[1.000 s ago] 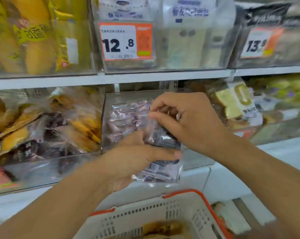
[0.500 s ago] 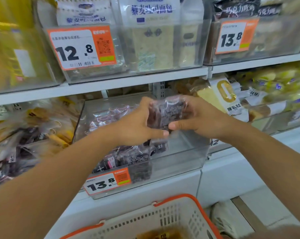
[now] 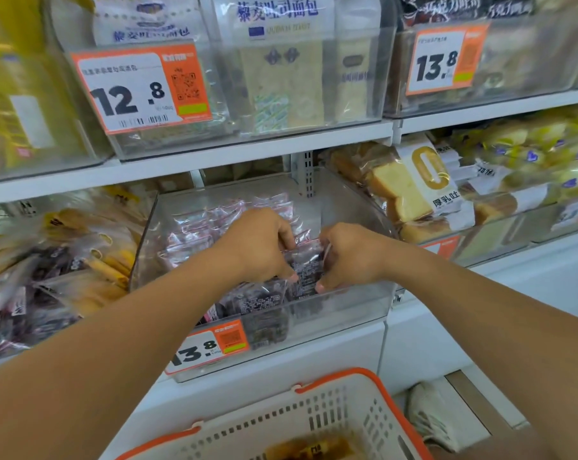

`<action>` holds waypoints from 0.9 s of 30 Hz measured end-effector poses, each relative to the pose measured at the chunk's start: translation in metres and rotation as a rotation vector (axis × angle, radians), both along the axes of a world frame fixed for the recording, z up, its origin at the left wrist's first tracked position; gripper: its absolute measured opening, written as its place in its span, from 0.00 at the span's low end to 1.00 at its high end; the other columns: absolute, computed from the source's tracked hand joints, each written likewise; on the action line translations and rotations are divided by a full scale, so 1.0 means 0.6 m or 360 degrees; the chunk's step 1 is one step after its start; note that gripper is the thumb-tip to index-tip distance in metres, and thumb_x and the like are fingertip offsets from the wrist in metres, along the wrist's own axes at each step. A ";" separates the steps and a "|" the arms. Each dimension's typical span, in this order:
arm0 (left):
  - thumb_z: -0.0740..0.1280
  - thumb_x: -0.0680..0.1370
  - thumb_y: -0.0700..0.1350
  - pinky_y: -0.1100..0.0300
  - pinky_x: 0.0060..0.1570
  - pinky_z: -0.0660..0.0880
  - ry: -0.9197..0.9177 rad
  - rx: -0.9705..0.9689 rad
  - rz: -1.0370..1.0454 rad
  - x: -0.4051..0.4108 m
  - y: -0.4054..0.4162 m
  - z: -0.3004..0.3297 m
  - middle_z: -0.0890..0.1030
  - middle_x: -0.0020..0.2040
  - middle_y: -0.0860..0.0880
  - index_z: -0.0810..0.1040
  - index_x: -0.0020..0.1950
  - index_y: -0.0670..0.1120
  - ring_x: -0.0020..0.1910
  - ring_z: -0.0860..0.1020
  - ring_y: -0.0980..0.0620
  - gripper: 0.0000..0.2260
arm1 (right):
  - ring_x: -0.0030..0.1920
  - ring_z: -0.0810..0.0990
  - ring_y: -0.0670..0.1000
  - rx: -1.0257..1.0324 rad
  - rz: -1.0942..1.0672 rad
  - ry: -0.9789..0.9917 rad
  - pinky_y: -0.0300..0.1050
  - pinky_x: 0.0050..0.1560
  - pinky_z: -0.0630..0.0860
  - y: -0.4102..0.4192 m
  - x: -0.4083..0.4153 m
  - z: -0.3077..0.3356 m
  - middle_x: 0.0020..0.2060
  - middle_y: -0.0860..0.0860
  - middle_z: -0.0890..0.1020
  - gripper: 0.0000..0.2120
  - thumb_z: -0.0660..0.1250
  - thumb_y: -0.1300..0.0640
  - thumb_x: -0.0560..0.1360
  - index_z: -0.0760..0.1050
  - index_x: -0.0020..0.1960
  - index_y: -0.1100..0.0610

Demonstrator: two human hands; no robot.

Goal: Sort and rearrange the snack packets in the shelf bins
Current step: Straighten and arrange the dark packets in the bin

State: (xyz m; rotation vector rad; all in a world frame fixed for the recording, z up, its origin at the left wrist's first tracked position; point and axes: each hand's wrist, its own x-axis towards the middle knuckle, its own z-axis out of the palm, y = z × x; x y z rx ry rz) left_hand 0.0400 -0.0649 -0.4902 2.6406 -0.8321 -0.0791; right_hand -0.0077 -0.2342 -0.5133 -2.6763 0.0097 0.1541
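Now the packet (image 3: 305,265), held above the bin's rim half a second ago, sits lower inside the clear bin (image 3: 354,297), so it seems nearly placed. It is see-through, crinkly, dark inside, small print facing out. The left hand (image 3: 259,244) and right hand (image 3: 350,254) pinch its two sides, above the basket (image 3: 344,413).

Both forearms were bare to the frame edge, no sleeves in view. Left hand (image 3: 257,247) and right hand (image 3: 350,257): no gloves, no watch or wristband visible. Fingers (image 3: 286,232) had short nails; rings couldn't be made out.
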 end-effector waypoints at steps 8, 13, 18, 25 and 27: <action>0.85 0.60 0.50 0.61 0.38 0.76 -0.0051 -0.0074 0.0057 0.011 -0.010 -0.007 0.84 0.37 0.53 0.85 0.40 0.48 0.38 0.82 0.55 0.15 | 0.53 0.84 0.59 0.0303 -0.0021 0.0235 0.60 0.55 0.81 -0.003 0.003 -0.004 0.50 0.61 0.84 0.15 0.70 0.56 0.79 0.74 0.59 0.65; 0.81 0.66 0.52 0.64 0.40 0.75 -0.0083 -0.0166 -0.0039 0.010 0.008 0.003 0.84 0.43 0.53 0.84 0.43 0.49 0.41 0.80 0.58 0.12 | 0.60 0.81 0.58 0.0376 -0.0039 0.0324 0.57 0.58 0.81 -0.016 0.000 0.002 0.58 0.59 0.80 0.23 0.71 0.49 0.77 0.72 0.66 0.60; 0.75 0.72 0.55 0.72 0.34 0.71 -0.0169 -0.0499 -0.0082 -0.040 0.091 0.053 0.83 0.40 0.59 0.83 0.45 0.54 0.32 0.78 0.64 0.07 | 0.63 0.78 0.55 0.0169 -0.0159 -0.0152 0.55 0.65 0.75 -0.026 -0.026 0.040 0.65 0.57 0.78 0.34 0.74 0.41 0.72 0.70 0.69 0.60; 0.76 0.73 0.49 0.68 0.36 0.76 -0.0381 -0.0658 0.0253 -0.077 0.339 0.065 0.83 0.34 0.57 0.84 0.41 0.53 0.34 0.80 0.61 0.03 | 0.44 0.82 0.38 0.0321 0.0363 -0.0871 0.36 0.45 0.79 0.151 -0.103 0.053 0.40 0.38 0.84 0.06 0.72 0.48 0.73 0.82 0.50 0.43; 0.77 0.72 0.47 0.71 0.33 0.74 -0.0531 -0.0688 0.0558 -0.072 0.429 0.053 0.82 0.32 0.54 0.83 0.39 0.51 0.31 0.79 0.62 0.05 | 0.44 0.83 0.41 0.0516 0.0621 -0.0651 0.38 0.46 0.79 0.226 -0.117 0.034 0.41 0.38 0.84 0.07 0.74 0.54 0.73 0.83 0.49 0.44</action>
